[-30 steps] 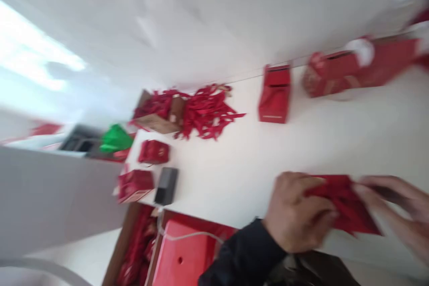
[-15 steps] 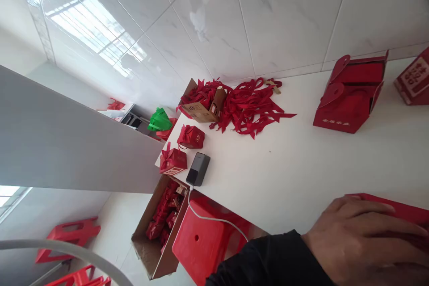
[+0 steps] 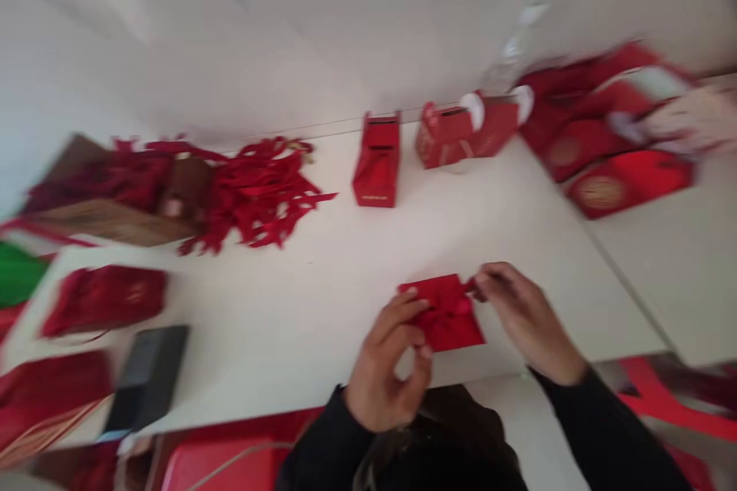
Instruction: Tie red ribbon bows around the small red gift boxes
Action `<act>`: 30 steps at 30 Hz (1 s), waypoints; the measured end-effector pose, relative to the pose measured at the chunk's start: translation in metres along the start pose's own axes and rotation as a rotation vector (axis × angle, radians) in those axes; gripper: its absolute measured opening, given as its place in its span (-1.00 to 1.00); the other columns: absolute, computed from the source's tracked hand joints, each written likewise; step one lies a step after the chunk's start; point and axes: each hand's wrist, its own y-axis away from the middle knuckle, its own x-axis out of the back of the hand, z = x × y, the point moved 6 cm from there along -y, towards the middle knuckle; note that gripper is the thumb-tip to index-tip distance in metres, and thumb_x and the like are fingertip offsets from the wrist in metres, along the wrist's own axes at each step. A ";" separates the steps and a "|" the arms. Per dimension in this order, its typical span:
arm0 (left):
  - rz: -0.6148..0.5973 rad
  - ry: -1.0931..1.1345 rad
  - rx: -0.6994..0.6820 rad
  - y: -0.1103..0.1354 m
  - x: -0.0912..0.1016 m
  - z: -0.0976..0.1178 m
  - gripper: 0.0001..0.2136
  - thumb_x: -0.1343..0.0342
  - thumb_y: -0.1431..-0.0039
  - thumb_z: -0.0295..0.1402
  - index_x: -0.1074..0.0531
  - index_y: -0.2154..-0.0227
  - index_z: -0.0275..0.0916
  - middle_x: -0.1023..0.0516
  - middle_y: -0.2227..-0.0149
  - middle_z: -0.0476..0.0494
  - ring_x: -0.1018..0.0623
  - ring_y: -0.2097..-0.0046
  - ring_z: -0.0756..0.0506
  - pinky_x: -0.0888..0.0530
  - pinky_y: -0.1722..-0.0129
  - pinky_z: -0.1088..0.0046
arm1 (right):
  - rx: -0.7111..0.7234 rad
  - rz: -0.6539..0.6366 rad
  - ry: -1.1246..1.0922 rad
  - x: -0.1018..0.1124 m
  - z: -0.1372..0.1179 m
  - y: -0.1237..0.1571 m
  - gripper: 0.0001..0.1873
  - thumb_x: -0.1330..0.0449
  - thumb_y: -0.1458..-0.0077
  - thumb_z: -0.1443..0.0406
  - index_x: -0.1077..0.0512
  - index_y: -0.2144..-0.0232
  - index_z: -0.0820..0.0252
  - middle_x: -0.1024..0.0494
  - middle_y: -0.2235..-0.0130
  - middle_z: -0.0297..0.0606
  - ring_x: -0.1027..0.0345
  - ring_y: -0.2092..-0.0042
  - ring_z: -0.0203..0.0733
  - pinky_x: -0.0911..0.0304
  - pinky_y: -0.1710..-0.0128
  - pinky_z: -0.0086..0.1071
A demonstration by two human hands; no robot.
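Observation:
A small red gift box (image 3: 467, 335) with a red ribbon bow (image 3: 447, 302) on top sits near the front edge of the white table (image 3: 288, 322). My left hand (image 3: 391, 368) is at the box's left side. Its fingers are curled, with the fingertips at the box top and ribbon; what they pinch is partly hidden. On the other side, my right hand (image 3: 523, 322) pinches a ribbon end just off the box's right edge.
Loose red ribbons (image 3: 262, 192) spill beside a cardboard box (image 3: 115, 222). Red gift boxes (image 3: 377, 169) stand toward the wall, with flat red cartons (image 3: 610, 188) and a blurred pale shape at right. A dark grey device (image 3: 147, 376) and tied red boxes (image 3: 109, 298) lie at left.
My view has swung right and down, so the ribbons and boxes appear further left. Both my hands and the ribboned box now show fully; before, only one hand was visible at the lower right.

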 end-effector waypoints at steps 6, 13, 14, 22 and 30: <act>-0.088 0.062 -0.027 -0.001 -0.002 -0.008 -0.84 0.00 -0.17 -0.60 -0.29 0.31 -0.18 -0.48 -0.15 -0.27 -0.36 -0.31 -0.30 -0.48 -0.13 0.04 | -0.112 -0.039 -0.114 0.012 -0.005 -0.006 -0.63 -0.16 -0.25 -0.06 -0.39 0.29 0.10 -0.50 0.33 -0.31 -0.41 0.24 -0.14 -0.33 0.20 -0.27; -0.059 0.207 0.052 0.003 0.004 -0.013 -0.92 0.08 -0.35 -0.38 -0.31 0.22 -0.17 -0.39 -0.24 -0.30 -0.36 -0.30 -0.30 -0.38 -0.19 -0.04 | -0.107 0.013 -0.105 0.012 -0.002 0.000 -0.67 -0.14 -0.28 -0.03 -0.38 0.20 0.08 -0.51 0.19 -0.24 -0.40 0.13 -0.06 -0.30 0.09 -0.17; -0.012 0.236 0.089 0.001 0.007 -0.013 -0.87 0.12 -0.39 -0.33 -0.32 0.18 -0.16 -0.39 -0.24 -0.30 -0.37 -0.30 -0.29 -0.38 -0.19 -0.05 | -0.082 0.073 -0.064 0.017 -0.006 0.003 -0.67 -0.14 -0.28 -0.02 -0.37 0.15 0.07 -0.50 0.11 -0.21 -0.39 0.06 -0.03 -0.29 0.04 -0.13; 0.003 -0.196 0.142 -0.030 -0.005 0.010 -0.90 -0.15 -0.23 -0.42 -0.43 0.20 -0.14 -0.49 -0.04 -0.18 -0.42 -0.17 -0.22 -0.42 -0.10 0.14 | 0.249 -0.111 0.198 0.007 -0.047 0.031 -0.75 -0.11 -0.37 0.14 -0.36 -0.06 -0.07 -0.44 0.02 -0.25 -0.31 -0.02 -0.06 -0.28 -0.01 -0.18; -0.068 -0.226 0.129 -0.036 -0.009 -0.005 -0.52 0.10 -0.30 -0.57 -0.21 -0.23 -0.08 -0.38 -0.21 -0.20 -0.35 -0.25 -0.17 -0.39 -0.20 0.08 | 0.287 -0.071 0.340 -0.001 -0.060 0.051 -0.78 -0.26 -0.20 0.20 -0.29 0.20 0.07 -0.41 0.23 -0.30 -0.27 0.16 -0.04 -0.23 0.14 -0.13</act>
